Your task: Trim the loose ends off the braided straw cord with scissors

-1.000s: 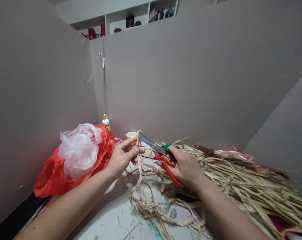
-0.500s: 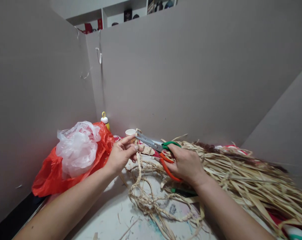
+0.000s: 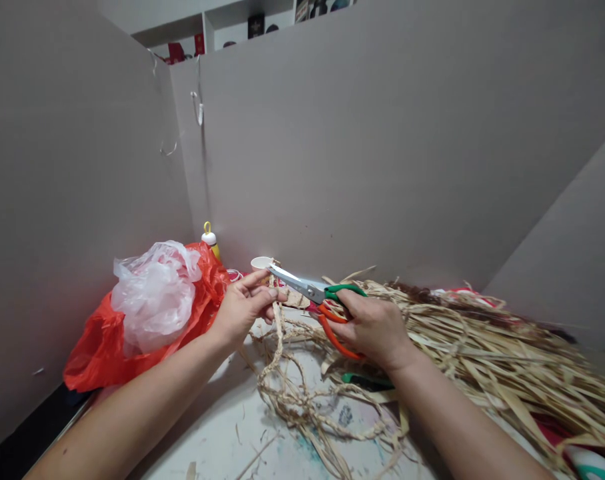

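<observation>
Walled by grey partitions (image 3: 357, 147) around a stained white tabletop (image 3: 215, 433); crowded right by straw strips (image 3: 482, 353), left by a red plastic bag (image 3: 95, 350), roomiest at near centre-left. Pinching braided cord (image 3: 279, 330) above tabletop in left hand (image 3: 239, 310), clamping scissors (image 3: 309, 291) in right hand (image 3: 377, 327).

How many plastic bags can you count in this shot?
2 are distinguishable: a crumpled, translucent white plastic bag, and a bright red-orange plastic bag around and beneath it, both to the left of the person's bare left hand. More may be hidden in the bundle.
</observation>
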`<state>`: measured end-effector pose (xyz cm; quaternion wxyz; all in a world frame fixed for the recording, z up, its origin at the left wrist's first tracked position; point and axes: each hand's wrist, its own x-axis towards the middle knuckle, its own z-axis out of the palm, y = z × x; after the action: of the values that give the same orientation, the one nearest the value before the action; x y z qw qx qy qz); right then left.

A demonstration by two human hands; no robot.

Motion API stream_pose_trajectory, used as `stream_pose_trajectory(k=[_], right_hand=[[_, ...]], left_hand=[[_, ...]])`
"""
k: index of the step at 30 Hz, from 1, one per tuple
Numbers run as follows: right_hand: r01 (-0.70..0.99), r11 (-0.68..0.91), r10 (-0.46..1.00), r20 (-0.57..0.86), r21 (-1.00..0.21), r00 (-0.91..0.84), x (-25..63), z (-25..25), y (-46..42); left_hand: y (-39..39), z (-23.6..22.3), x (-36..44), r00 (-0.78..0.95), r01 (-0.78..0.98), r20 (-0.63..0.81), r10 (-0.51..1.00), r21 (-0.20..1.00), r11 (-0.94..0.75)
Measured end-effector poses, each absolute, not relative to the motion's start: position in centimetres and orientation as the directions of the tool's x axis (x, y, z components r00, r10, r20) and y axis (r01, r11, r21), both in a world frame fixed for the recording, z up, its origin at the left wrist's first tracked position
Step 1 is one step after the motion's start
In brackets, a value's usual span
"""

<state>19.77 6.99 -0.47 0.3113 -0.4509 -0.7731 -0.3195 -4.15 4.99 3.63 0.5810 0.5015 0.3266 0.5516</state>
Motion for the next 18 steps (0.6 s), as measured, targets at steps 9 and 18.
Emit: stream_pose_trajectory(k=[9, 18], right_hand=[[0.884, 0.455, 0.511, 0.783, 0.105, -0.355, 19.7, -0.4, 6.9], [0.092, 0.388, 0.912, 0.397, -0.917, 0.105, 15.0, 2.4, 5.0]], left_hand=[[4.8, 3.8, -4.1, 0.182, -0.314, 0.159, 0.97, 0.944, -0.096], [3.8, 3.7, -3.5, 0.341, -0.16, 0.19, 0.921, 0.977, -0.142]])
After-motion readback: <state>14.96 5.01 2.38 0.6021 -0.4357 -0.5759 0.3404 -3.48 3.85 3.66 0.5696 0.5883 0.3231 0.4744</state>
